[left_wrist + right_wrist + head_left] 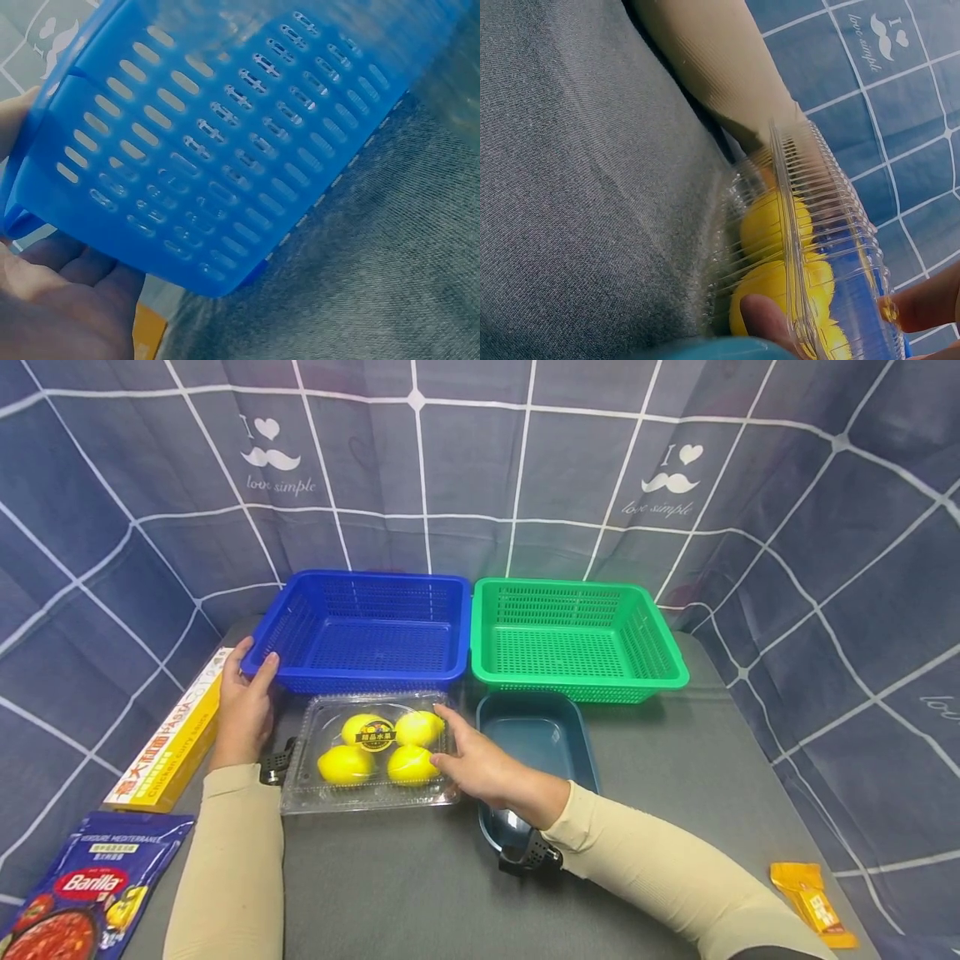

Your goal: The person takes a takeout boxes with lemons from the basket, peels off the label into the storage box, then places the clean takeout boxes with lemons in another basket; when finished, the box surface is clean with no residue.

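My left hand grips the front left corner of the blue basket. In the left wrist view the fingers bend up against the outside of its slotted end wall. A clear plastic fruit box is held up by its right side in my right hand, just in front of the blue basket. Several yellow lemons lie inside under a dark label. The right wrist view shows the thumb on one side of the box and a finger on the other.
Beside the blue basket stands a green basket. A dark teal tub sits beneath my right forearm. Along the left edge lie a yellow-white pasta box and a blue Barilla pouch. An orange packet rests at the right front.
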{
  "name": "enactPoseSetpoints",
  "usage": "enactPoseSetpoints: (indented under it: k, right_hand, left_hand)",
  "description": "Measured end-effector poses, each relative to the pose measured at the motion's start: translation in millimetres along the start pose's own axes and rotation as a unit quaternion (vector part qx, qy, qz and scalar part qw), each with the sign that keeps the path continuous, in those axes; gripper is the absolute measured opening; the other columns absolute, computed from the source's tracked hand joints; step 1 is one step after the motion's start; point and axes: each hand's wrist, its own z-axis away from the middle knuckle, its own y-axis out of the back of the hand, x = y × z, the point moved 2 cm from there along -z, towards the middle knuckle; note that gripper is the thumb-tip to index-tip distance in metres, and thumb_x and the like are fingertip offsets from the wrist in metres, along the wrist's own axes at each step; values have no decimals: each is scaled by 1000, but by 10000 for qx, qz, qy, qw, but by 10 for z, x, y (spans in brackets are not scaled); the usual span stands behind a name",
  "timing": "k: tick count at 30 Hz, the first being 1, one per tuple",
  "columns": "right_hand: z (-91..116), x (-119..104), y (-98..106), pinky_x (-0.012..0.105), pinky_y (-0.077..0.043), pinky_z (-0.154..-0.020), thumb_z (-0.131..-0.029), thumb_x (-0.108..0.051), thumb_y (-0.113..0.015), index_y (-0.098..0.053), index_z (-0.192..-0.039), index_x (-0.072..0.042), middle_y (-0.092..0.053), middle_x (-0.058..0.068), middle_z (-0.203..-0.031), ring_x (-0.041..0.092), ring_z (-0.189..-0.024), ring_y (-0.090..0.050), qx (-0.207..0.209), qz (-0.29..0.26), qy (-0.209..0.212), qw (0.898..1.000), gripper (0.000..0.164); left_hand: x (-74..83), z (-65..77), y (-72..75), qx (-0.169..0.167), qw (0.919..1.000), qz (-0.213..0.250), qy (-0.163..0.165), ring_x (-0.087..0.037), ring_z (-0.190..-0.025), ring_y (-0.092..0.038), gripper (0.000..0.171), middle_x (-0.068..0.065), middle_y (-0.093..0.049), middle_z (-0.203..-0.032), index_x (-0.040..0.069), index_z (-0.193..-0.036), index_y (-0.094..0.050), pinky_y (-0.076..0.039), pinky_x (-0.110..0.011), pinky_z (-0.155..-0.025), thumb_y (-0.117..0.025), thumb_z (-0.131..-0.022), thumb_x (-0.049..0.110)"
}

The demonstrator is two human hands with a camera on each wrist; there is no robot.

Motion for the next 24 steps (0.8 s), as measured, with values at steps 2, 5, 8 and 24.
enactPoseSetpoints:
  k: [2,5,8,24]
  right_hand:
    - [-4,4,-10,32,-53,-51,-102,3,-62,-26,-168,-15,-33,22,-163,21,-59,-52,-10,-150,-33,9999,77]
    - [-8,5,-25,30,-52,-50,-102,4,-61,-27,-167,-15,-33,23,-162,18,-52,-48,-19,-264,-43,9996,76]
    - [-11,7,-36,30,-51,-49,-102,5,-61,-27,-167,-14,-33,23,-162,19,-52,-48,-15,-285,-16,9996,76]
    - [-1,-6,-5,33,-54,-51,-102,4,-62,-27,-167,-14,-30,22,-164,20,-53,-48,-76,-333,-130,9993,76]
  left_hand:
    - [21,-4,10,-1,9999,-156,38,-27,-146,-39,69,-24,-33,-164,11,-164,-30,-34,-28,-117,-65,-105,8]
    - [84,8,26,-24,9976,-676,157,-23,-145,-40,71,-24,-30,-165,10,-166,-26,-35,-22,-115,-65,-106,12]
    - [168,23,26,-73,9895,-1420,253,-19,-141,-43,75,-26,-28,-166,9,-167,-22,-34,-20,-114,-65,-106,18]
    - [834,417,-346,-910,8721,-4721,-908,-47,-155,-5,91,-28,-12,-170,9,-169,-15,-4,-65,-123,-68,-102,40]
